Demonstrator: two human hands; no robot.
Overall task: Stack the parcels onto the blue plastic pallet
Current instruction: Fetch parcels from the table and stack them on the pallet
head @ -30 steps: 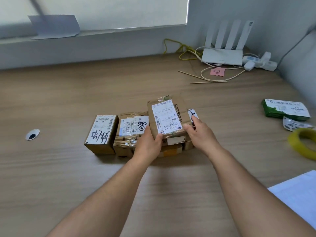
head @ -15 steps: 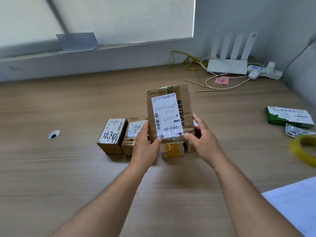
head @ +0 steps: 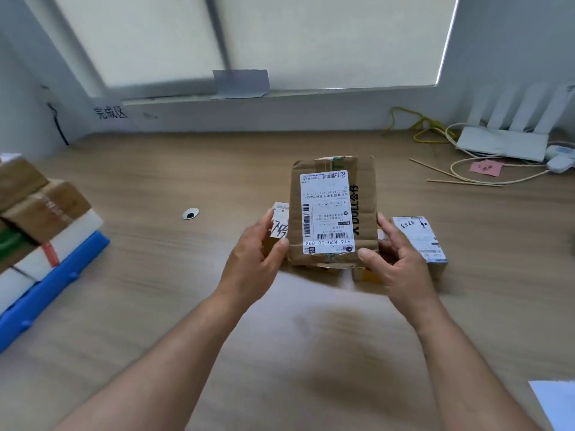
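Brown labelled parcel held upright; blue pallet left, apparently part-loaded

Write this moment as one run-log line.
phase: holding | left hand: grips brown parcel | right hand: grips same parcel | blue pallet: at left, holds stacked parcels | desk: other parcels

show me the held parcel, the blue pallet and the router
held parcel (head: pixel 326 213), head view, on its white label
blue pallet (head: pixel 59 283), head view, on its bare blue side wall
router (head: pixel 502 146), head view, on its flat white body
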